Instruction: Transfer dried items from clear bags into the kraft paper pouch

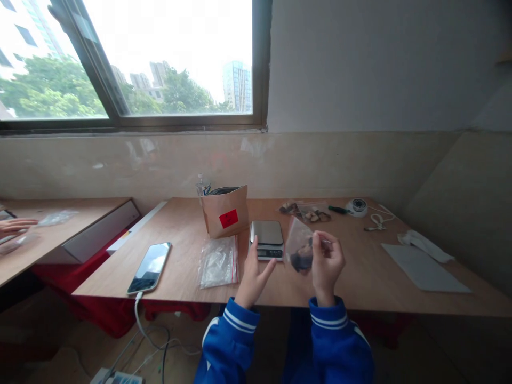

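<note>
The small clear plastic bag [299, 246], with dark pieces sunk to its bottom, hangs in the air in front of us, just above the near edge of the wooden table [360, 277]. Our right hand [326, 262] has its fingers pinched together on the bag's upper right edge, so the weight of the contents pulls the bag down and to the left of the pinch; its long axis runs from the top corner, up and away from us, down to the dark lump below and left of the fingertips, with the mouth end uppermost as far as we can tell. Our left hand [253, 277] is spread, fingers apart, holding nothing; it sits left of the bag and its fingertips rest at the near left corner of the digital scale [267, 238], probably to steady or work it. The scale lies just beyond the grip, its pan bare. Farther left of the grip lie a stack of empty zip bags [219, 261] and a phone [149, 268] on its cable; behind stands a brown paper bag [225, 209] with a red label, open at the top. Beyond and right of the grip lie filled bags [307, 211].
</note>
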Action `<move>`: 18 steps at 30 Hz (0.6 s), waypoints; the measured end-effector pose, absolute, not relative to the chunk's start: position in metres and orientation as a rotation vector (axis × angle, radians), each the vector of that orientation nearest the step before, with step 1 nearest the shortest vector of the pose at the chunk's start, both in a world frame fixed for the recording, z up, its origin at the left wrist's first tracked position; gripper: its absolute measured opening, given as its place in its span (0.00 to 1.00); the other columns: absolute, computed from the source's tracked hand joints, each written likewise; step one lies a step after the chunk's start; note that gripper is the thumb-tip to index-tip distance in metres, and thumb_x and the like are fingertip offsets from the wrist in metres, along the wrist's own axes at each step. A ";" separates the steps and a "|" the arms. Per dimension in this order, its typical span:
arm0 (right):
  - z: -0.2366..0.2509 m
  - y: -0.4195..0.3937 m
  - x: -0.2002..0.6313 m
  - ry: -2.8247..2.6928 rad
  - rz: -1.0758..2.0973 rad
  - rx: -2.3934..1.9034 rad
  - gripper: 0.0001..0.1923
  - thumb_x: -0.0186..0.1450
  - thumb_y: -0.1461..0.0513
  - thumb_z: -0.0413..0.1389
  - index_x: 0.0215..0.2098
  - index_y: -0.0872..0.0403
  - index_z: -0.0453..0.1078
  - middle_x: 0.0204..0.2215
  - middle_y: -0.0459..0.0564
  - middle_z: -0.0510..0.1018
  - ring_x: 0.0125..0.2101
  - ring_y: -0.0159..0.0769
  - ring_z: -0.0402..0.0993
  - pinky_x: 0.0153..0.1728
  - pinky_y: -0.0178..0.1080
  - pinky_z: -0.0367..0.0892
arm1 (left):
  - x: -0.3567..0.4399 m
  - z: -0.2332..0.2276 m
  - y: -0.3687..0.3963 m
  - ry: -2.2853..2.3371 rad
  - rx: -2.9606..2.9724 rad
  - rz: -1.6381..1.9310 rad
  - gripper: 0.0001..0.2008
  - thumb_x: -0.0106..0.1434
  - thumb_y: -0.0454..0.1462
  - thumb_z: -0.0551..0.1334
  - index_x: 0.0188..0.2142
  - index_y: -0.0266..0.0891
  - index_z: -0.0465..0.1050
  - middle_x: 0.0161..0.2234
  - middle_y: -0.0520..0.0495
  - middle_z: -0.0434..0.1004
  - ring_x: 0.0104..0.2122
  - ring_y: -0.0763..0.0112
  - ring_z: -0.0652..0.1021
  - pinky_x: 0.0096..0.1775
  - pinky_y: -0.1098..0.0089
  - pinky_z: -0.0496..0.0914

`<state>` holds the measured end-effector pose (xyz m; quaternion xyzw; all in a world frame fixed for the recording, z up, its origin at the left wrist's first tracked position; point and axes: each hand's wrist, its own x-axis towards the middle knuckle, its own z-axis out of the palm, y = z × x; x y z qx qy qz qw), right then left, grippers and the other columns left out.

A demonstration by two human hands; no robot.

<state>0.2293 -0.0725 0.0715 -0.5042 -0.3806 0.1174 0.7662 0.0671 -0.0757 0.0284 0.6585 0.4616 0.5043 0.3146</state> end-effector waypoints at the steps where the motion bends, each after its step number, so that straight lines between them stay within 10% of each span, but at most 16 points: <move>1: 0.078 -0.080 0.221 -0.895 0.347 -1.086 0.15 0.58 0.52 0.58 0.36 0.56 0.69 0.30 0.50 0.76 0.30 0.35 0.74 0.30 0.36 0.69 | 0.064 0.031 -0.075 1.183 1.660 1.332 0.36 0.60 0.45 0.60 0.63 0.43 0.47 0.64 0.40 0.49 0.62 0.58 0.56 0.60 0.57 0.55; 5: 0.080 -0.094 0.196 -1.067 0.605 -1.035 0.13 0.60 0.55 0.56 0.39 0.54 0.69 0.32 0.51 0.77 0.33 0.37 0.75 0.34 0.38 0.69 | 0.050 0.038 -0.083 0.981 1.507 1.152 0.20 0.60 0.47 0.59 0.48 0.39 0.69 0.44 0.43 0.75 0.41 0.65 0.76 0.43 0.67 0.69; 10: 0.057 -0.099 0.184 -0.879 0.299 -1.131 0.11 0.60 0.65 0.47 0.36 0.55 0.70 0.34 0.51 0.75 0.33 0.34 0.70 0.36 0.38 0.65 | 0.046 0.029 -0.102 1.024 1.308 1.243 0.14 0.57 0.46 0.62 0.28 0.36 0.66 0.20 0.56 0.65 0.18 0.81 0.64 0.20 0.78 0.58; 18: 0.037 -0.105 0.190 -0.963 0.719 -0.740 0.14 0.53 0.67 0.45 0.13 0.51 0.45 0.10 0.37 0.46 0.13 0.25 0.42 0.16 0.32 0.41 | 0.051 0.037 -0.108 0.989 1.071 1.471 0.15 0.57 0.47 0.62 0.32 0.39 0.62 0.25 0.55 0.66 0.22 0.78 0.70 0.24 0.76 0.66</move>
